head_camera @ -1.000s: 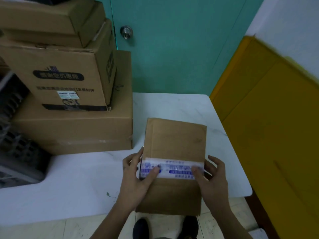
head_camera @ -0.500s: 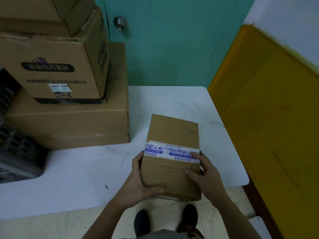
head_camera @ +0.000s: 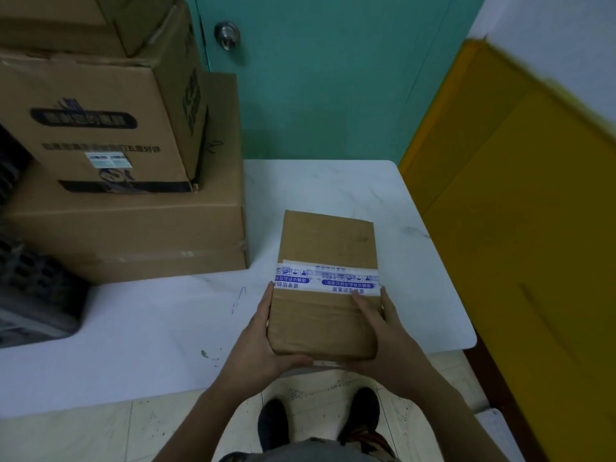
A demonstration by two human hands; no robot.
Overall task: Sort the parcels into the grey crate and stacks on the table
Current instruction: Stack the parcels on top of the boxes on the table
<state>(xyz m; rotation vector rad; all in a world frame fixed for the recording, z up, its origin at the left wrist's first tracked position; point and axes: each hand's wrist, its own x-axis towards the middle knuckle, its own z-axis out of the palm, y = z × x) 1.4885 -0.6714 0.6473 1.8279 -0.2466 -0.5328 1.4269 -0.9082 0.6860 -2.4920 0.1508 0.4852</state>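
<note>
Two hands clasp a brown cardboard parcel at about 5 o'clock on the white tabletop, its near end at the table's front edge; whether it rests there or hangs just above cannot be told. The left hand grips the near left corner, fingers laid along the side and thumb tucked under the front edge. The right hand grips the near right corner, fingers spread over the top face up to a white tape band printed in blue.

At 10 o'clock a stack of cartons rises three high, just beside the parcel's far left corner but apart from it, and fills the left half of the surface. The grey crate sits at 9 o'clock, partly cut off by the frame, pressed against the stack. A teal door with a metal knob closes the view at 12 o'clock. A yellow panel flanks the table at 3 o'clock. Dark shoes show on the tiled floor at 6 o'clock.
</note>
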